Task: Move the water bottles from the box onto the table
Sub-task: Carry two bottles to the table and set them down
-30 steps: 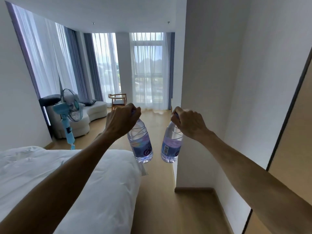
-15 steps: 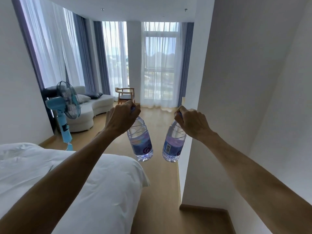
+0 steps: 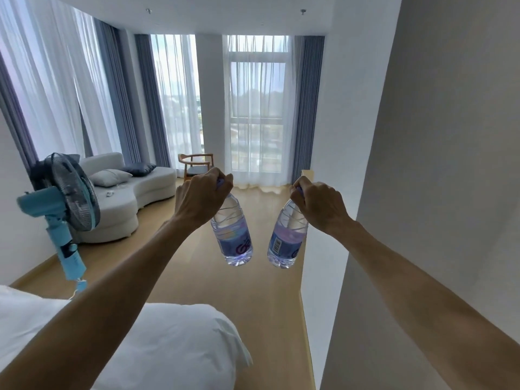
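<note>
Item 1, far left: a blue standing fan (image 3: 63, 204) on the wooden floor (image 3: 253, 305), by the white bed (image 3: 168, 347) whose corner fills the lower left. Beyond the fan, a white sofa (image 3: 126, 198) with cushions; further back, a wooden chair (image 3: 197, 164) before the curtained windows.

Item 2, left of centre: the left hand (image 3: 201, 199), fingers curled round the cap and neck of the left water bottle (image 3: 233, 235). The bottle hangs below the fist, base tipped slightly inward, above the floor and touching nothing else.

Item 3, right of centre: the right water bottle (image 3: 287, 240), hanging likewise from the right hand (image 3: 318, 204), which grips it at the cap. The two bottles are near each other but apart.

Item 4, right: a white wall (image 3: 436, 192), its corner just beside the right forearm.

Neither box nor table is in view (so the destination cannot be placed).

Handling note, as judgement: this looks like the carry stage. A cap-only grip lets a full bottle swing, so a steady pace and a firm hold suit it, keeping the pair from knocking together and the right one off the wall corner. Each should be set down base first, upright, before the fingers let go.
</note>
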The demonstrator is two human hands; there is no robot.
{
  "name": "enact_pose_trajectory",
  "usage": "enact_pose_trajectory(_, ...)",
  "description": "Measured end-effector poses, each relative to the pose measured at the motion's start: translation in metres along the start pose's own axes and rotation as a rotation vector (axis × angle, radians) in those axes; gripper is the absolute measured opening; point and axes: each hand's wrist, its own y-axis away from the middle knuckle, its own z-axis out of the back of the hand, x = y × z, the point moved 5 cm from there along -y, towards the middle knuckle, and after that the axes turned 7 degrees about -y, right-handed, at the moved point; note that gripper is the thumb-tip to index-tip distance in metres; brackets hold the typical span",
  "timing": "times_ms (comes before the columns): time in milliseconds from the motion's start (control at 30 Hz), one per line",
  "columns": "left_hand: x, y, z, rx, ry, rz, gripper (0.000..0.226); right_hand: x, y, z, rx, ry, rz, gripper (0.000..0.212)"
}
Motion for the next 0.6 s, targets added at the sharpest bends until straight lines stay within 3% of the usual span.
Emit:
enact_pose_trajectory(400, 0.067, -0.140, -0.158, 0.004, -0.062, 0.007, 0.031, -0.095, -0.172, -0.145, -0.012, -0.088, 0.076, 0.030)
enact_pose_trajectory(600, 0.097, -0.214, -0.218, -0.003, -0.105, 0.083, 0.045, -0.142, -0.261, -0.200, 0.024, -0.120, 0.096, 0.030)
